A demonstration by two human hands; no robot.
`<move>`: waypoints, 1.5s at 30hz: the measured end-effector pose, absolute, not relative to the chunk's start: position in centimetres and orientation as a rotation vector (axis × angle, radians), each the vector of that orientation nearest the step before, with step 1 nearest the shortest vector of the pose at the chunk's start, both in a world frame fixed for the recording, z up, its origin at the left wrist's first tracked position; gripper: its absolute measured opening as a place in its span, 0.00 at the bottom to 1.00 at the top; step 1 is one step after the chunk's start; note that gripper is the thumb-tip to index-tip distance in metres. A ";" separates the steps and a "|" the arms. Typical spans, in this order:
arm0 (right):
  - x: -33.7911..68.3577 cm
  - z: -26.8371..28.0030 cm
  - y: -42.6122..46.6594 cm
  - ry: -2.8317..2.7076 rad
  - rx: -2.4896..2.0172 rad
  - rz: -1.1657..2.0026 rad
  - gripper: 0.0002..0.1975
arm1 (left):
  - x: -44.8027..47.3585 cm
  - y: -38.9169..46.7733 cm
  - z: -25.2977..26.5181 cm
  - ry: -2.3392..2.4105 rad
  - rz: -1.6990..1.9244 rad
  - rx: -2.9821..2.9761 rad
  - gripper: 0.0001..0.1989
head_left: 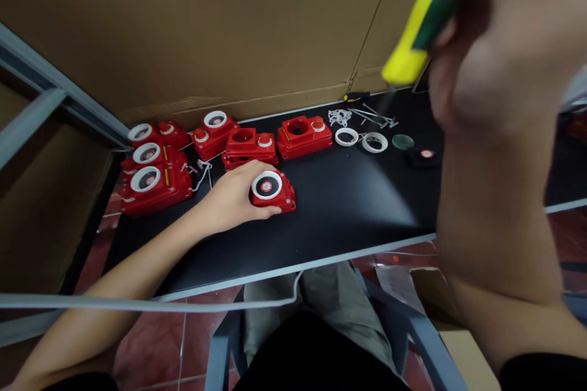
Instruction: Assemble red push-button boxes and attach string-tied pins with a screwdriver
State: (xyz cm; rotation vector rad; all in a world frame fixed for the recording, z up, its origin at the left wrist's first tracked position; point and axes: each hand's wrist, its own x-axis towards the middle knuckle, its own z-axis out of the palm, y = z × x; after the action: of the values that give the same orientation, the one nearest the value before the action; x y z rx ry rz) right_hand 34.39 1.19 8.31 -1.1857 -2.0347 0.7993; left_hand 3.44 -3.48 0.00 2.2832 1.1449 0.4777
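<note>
Red plastic housing with white ring and black-and-red centre, under the left hand; more red housings, some with white rings and yellow marks, on the black tabletop. Screwdriver handle green and yellow, in the right hand. Loose white rings; brown cardboard backdrop; reddish floor tiles.

A table stands before a cardboard wall. Near its middle, the left hand rests against a switch box, on the box's left side. Behind them, a row of similar boxes runs along the table's far edge, with a cluster of three more at the far left. To the right of the row lie two loose rings, and behind these a heap of small parts. The right hand is raised close to the camera at upper right, gripping a screwdriver handle.
</note>
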 end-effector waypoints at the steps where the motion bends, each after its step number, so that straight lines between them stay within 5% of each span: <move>1: 34.2 7.9 1.0 -2.055 -1.216 0.775 0.23 | 3.4 -3.5 0.0 1.153 0.484 2.279 0.30; 13: 30.8 -1.1 0.7 -2.292 -1.656 0.622 0.14 | 3.4 -3.8 -1.2 1.210 0.515 2.345 0.28; 23: 32.0 -0.2 0.3 -2.526 -1.991 0.293 0.26 | 2.9 -3.2 -1.1 1.119 0.451 2.385 0.32; 45: 33.6 0.0 0.9 -2.508 -1.986 0.310 0.27 | 1.3 -1.0 0.3 0.981 0.246 2.359 0.36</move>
State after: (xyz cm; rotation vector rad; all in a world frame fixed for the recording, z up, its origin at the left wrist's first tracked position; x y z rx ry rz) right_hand 33.62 0.93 0.03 -1.9863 -2.5076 0.3101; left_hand 1.25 -1.04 0.29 2.3587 0.9813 0.2463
